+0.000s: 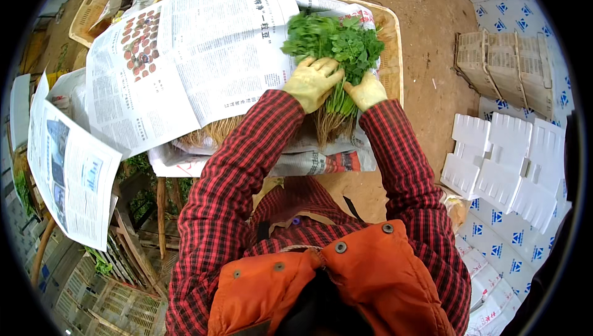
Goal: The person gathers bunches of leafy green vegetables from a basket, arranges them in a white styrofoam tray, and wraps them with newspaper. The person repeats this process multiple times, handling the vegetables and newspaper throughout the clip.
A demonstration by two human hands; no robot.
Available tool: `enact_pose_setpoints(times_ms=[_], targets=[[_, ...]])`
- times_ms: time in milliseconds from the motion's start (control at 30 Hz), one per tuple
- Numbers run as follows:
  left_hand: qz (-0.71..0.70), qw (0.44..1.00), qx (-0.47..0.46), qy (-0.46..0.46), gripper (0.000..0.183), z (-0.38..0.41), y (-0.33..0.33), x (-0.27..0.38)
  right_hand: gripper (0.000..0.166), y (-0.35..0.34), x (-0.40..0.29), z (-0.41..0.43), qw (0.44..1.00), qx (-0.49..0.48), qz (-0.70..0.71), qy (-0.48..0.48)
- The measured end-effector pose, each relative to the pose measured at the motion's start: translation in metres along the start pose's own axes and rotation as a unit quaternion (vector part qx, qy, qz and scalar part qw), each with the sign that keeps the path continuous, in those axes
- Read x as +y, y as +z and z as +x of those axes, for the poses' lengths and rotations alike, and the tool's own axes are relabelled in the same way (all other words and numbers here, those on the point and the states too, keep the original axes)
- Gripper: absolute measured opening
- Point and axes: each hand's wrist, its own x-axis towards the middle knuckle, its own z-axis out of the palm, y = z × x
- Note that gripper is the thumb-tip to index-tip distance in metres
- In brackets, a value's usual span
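Observation:
Bunches of leafy greens [356,49] with pale stems and long brown roots lie on newspaper in a yellow plastic crate [394,53]. My left hand [314,82], in a pale yellow glove, is laid over the stems with its fingers curled on them. On the other side of the bunch, my right hand [368,91], gloved alike, grips the stems with its thumb towards the left hand. The leaves point away from me and the roots towards me. A large newspaper sheet [217,49] spreads to the left, with more roots [217,132] showing under its near edge.
Another folded newspaper [74,178] hangs at the left above a wooden frame [134,243]. A second yellow crate [85,18] stands at the far left. White foam pieces [505,169] and a slatted plastic crate [502,69] are on the right.

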Motion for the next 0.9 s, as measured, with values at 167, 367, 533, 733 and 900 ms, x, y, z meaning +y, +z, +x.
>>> enact_pose_setpoints(times_ms=[167,367,533,733,900], targets=[[-0.090,0.995,-0.034,0.004,0.049,0.007,0.027,-0.035,0.074,-0.024,-0.023,-0.024,0.967,0.229,0.030,-0.103],[-0.074,0.984,0.154,-0.055,0.037,-0.052,-0.022,-0.007,0.064,0.047,-0.049,0.047,0.935,0.262,-0.016,-0.238],[-0.542,0.418,0.418,-0.597,0.035,-0.165,-0.059,0.039,0.064,0.060,-0.045,0.065,0.932,0.271,-0.060,-0.234],[-0.646,0.309,0.513,-0.473,0.071,-0.170,-0.035,-0.021,0.060,0.045,-0.048,0.063,0.912,0.300,-0.063,-0.272],[-0.584,0.252,0.485,-0.601,0.066,-0.161,-0.062,-0.025,0.065,0.037,-0.052,0.068,0.941,0.228,-0.114,-0.224]])
